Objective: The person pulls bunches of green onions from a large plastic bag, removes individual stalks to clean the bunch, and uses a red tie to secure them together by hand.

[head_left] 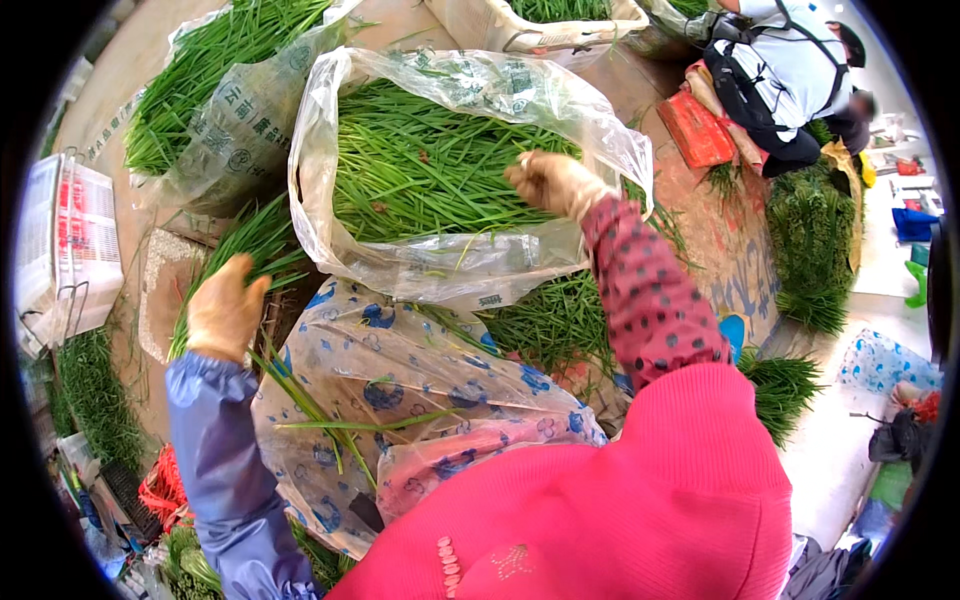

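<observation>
A clear plastic bag [618,150] lined up in front of me is packed with long, flat green chives [430,165]. Over its right side is my right hand [555,183], in a tan glove, with the fingers curled in; whatever they may pinch is hidden. My left hand [222,310], gloved the same way, is at a separate bunch of chives [255,240] left of the bag. Its thumb and forefinger are spread apart, and the palm side is out of sight. Several loose leaves [335,425] lie on the patterned plastic apron [330,350] over my lap.
Another bag of chives [215,100] leans at the far left. A white crate [80,240] stands left, and a pale bin [520,35] is at the back. More chives [550,320] lie beneath the bag. At right, a person [790,70] bends beside stacked green bundles [815,230].
</observation>
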A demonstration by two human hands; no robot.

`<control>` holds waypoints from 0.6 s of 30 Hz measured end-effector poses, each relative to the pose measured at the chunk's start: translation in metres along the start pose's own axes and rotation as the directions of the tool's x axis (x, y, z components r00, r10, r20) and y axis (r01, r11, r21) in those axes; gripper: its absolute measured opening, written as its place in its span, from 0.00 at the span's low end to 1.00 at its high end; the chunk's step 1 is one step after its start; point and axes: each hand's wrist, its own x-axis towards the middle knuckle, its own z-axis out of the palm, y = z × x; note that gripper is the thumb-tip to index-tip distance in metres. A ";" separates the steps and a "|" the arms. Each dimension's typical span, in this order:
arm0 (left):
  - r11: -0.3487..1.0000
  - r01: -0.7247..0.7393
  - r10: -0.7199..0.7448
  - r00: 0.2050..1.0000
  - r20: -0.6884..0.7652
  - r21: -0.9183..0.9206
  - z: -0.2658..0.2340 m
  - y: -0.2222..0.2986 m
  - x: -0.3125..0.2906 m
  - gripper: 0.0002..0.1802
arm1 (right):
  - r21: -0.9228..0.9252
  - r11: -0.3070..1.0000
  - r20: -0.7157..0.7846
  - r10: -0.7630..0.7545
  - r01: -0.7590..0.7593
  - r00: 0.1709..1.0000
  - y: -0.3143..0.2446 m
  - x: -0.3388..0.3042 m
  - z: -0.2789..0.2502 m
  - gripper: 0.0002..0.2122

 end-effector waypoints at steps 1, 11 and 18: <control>0.998 -0.052 0.052 0.999 -0.010 -0.031 -0.003 0.031 0.012 0.20 | 0.011 1.000 -0.067 0.011 -0.010 0.998 -0.014 0.029 -0.024 0.10; 0.928 -0.289 0.343 0.910 0.234 -0.236 0.048 0.128 0.053 0.24 | -0.477 0.585 0.130 -0.691 0.656 0.711 -0.197 0.015 0.005 0.27; 0.988 -0.150 0.126 0.935 0.332 0.047 0.057 0.114 0.084 0.29 | -0.906 0.358 0.090 -0.359 0.226 0.929 -0.163 0.059 -0.010 0.07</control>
